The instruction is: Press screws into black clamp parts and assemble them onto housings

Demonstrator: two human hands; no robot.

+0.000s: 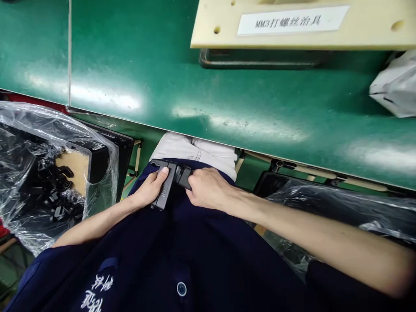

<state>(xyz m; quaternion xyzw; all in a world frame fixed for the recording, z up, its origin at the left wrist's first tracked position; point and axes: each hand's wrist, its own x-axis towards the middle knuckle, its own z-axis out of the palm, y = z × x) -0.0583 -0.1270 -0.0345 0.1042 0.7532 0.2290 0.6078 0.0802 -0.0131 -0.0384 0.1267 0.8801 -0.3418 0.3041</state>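
Close to my waist, below the bench edge, my left hand [151, 185] grips a flat black plastic part with raised lettering [166, 189], its thumb pressed on the top face. From the right, my right hand [206, 188] is closed on a smaller black block-like piece [183, 177]. That piece meets the right side of the lettered part; whether the two are joined I cannot tell. The fingers of both hands are partly hidden beneath the parts.
A green workbench [146, 78] runs across the front. On it are a cream fixture board [292, 39] with a paper label and a white bag [398, 84]. To the left stands a plastic-lined bin [100, 147] of black parts; another plastic-lined container [325, 203] is at right.
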